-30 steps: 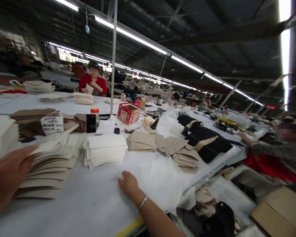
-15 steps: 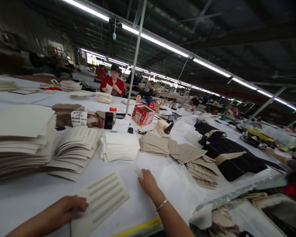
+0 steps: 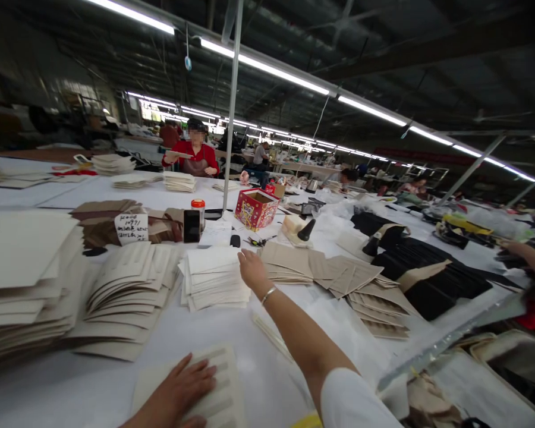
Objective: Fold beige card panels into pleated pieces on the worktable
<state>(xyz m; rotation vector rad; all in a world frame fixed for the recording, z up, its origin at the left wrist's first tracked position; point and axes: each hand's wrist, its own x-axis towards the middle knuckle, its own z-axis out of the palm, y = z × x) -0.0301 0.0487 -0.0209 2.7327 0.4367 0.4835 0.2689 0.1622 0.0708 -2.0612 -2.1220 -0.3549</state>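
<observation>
My left hand (image 3: 185, 386) lies flat with fingers spread on a pale panel (image 3: 229, 371) that has several darker stripes across it. My right hand (image 3: 252, 272) reaches forward to the near stack of white sheets (image 3: 214, 279). Its fingers are bent together at the top right corner of that stack; the thumb is hidden. A pale narrow strip (image 3: 271, 334) lies on the table under my right forearm. Left of the white stack stands a fanned pile of striped panels (image 3: 120, 297). Beige pieces (image 3: 288, 261) are stacked just right of my right hand.
A tall pile of pale sheets (image 3: 22, 255) fills the left side. Behind the stacks are a phone (image 3: 191, 226), a red box (image 3: 256, 209) and a metal pole (image 3: 232, 107). Black folded material (image 3: 432, 273) lies right. A co-worker in red (image 3: 191, 156) sits across the table.
My right hand has moved forward from the small strip to the white stack, leaving the strip on the table. My left hand has shifted from the panel's left edge to flat on top.
</observation>
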